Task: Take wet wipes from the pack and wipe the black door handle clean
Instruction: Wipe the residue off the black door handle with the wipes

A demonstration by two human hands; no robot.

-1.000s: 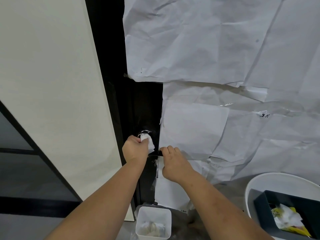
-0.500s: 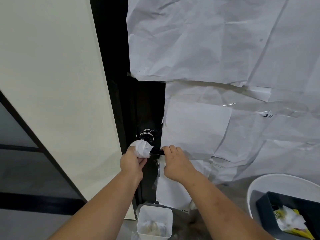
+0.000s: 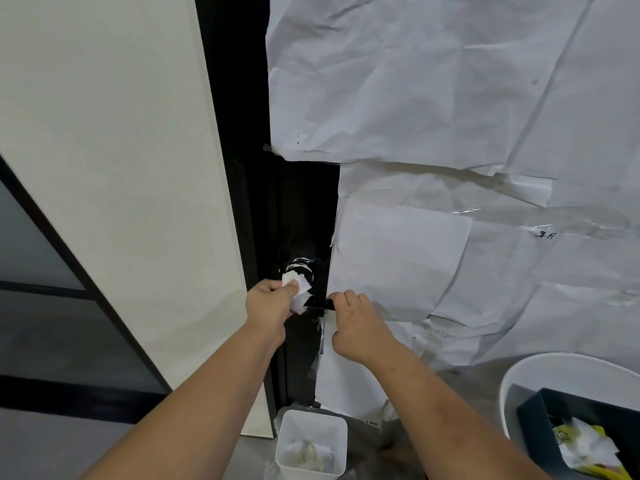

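Your left hand (image 3: pixel 268 306) grips wet wipe (image 3: pixel 296 285) — pressed at black door handle (image 3: pixel 320 302) base | your right hand (image 3: pixel 356 323) — fingers curled on handle's end

Scant legible writing

A handwritten mark reading roughly "9.H" stands on the white paper sheet (image 3: pixel 543 233); print on the yellow wipes pack (image 3: pixel 585 448) is too small to read

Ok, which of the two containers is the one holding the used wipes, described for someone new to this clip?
Start at the black door and drop to the floor at its foot. The small white square bin there holds crumpled wipes; the wipes pack lies in the dark tray on the right.
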